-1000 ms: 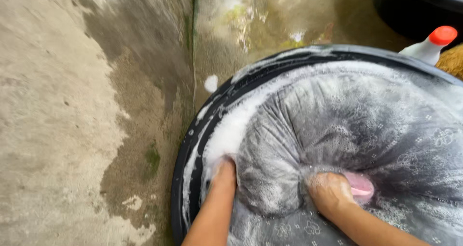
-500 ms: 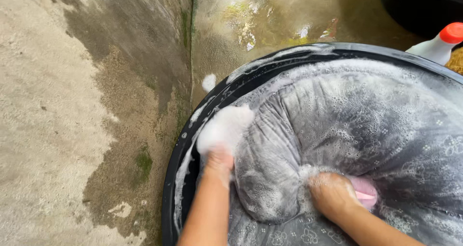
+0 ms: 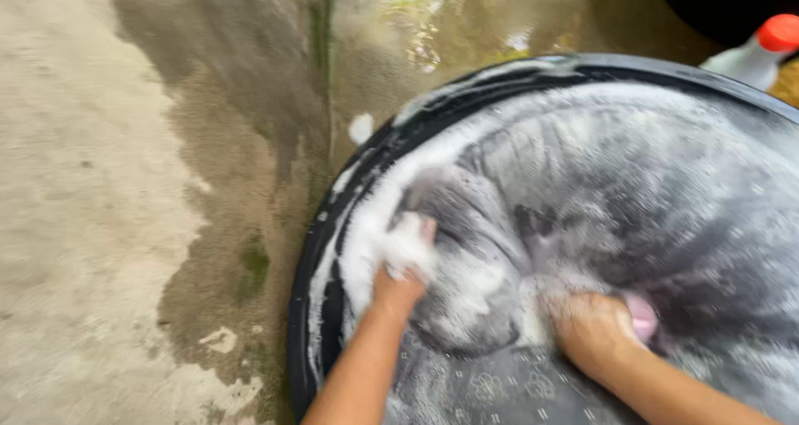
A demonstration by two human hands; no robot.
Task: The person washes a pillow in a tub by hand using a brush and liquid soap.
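White plastic bottle [image 3: 743,59] w/ orange-red cap, top right, behind black tub [image 3: 533,71].

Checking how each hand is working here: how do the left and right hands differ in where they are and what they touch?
The left hand sits near the black tub's rim, coated in white foam; the right hand is farther in with far less foam on it. The right hand presses a pink object against the grey fabric; the left shows no such object. Both rest on the same soapy fabric.
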